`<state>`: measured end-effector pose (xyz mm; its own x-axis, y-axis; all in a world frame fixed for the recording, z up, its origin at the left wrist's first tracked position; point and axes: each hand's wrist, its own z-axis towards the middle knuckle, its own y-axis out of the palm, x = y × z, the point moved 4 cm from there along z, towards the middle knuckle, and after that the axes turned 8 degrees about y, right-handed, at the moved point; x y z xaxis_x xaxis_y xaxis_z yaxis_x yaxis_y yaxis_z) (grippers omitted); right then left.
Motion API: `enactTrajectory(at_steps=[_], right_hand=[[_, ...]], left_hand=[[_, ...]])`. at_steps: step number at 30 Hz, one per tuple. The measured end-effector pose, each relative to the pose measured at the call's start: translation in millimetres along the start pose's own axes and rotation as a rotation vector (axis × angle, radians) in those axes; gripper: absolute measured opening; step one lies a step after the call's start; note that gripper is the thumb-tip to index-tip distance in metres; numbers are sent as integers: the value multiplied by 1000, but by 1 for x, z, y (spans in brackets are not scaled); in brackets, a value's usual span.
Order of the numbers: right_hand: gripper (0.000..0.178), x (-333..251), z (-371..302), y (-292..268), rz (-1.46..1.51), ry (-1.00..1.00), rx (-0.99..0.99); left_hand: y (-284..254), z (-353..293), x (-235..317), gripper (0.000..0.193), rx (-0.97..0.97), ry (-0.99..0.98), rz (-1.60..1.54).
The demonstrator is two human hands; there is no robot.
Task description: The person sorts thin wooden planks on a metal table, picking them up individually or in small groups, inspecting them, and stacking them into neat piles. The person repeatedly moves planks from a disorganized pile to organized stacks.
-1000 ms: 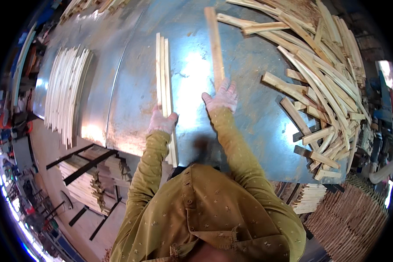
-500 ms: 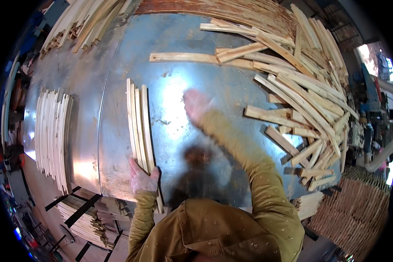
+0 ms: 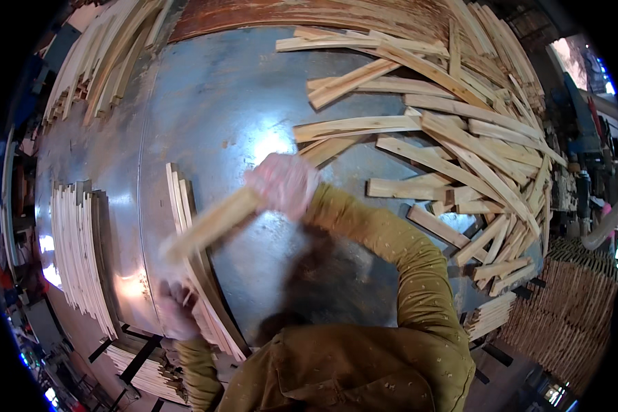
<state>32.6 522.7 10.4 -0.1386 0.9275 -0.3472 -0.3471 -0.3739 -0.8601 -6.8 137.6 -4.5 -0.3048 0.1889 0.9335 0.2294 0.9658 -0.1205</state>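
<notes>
My right hand (image 3: 283, 184) is closed around a wooden slat (image 3: 216, 223), blurred by motion. The slat slants over the metal table, its near-left end above a small row of slats (image 3: 202, 275) lying lengthwise in front of me. Left of that row's near end is my left hand (image 3: 177, 310), also blurred, its fingers apart and nothing visible in them. To the right of my right hand, loose wooden slats (image 3: 453, 147) lie in a jumbled heap, some reaching toward the middle of the table.
Slats in a neat bundle (image 3: 82, 254) lie along the left side of the metal table (image 3: 206, 89). More slats (image 3: 110, 55) are piled at the far left. A brown board (image 3: 309, 15) lies along the far edge. Stacked wood (image 3: 563, 309) stands beyond the near-right corner.
My right hand has gone from empty to gripping a slat, which now slants toward the left. My left hand has let go of the row of slats and moved left. The view has shifted.
</notes>
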Motion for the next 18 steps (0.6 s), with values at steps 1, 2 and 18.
enactTrajectory(at_steps=[1, 2, 18], right_hand=[[35, -24, -22, -8, -18, -221, 351], [35, -45, -35, -16, 41, -214, 416], [64, 211, -87, -27, -719, 615, -491]], left_hand=[[17, 8, 21, 99, -191, -30, -303], [46, 6, 44, 101, -346, -113, -564], [121, -49, 13, 79, -822, -280, -363]])
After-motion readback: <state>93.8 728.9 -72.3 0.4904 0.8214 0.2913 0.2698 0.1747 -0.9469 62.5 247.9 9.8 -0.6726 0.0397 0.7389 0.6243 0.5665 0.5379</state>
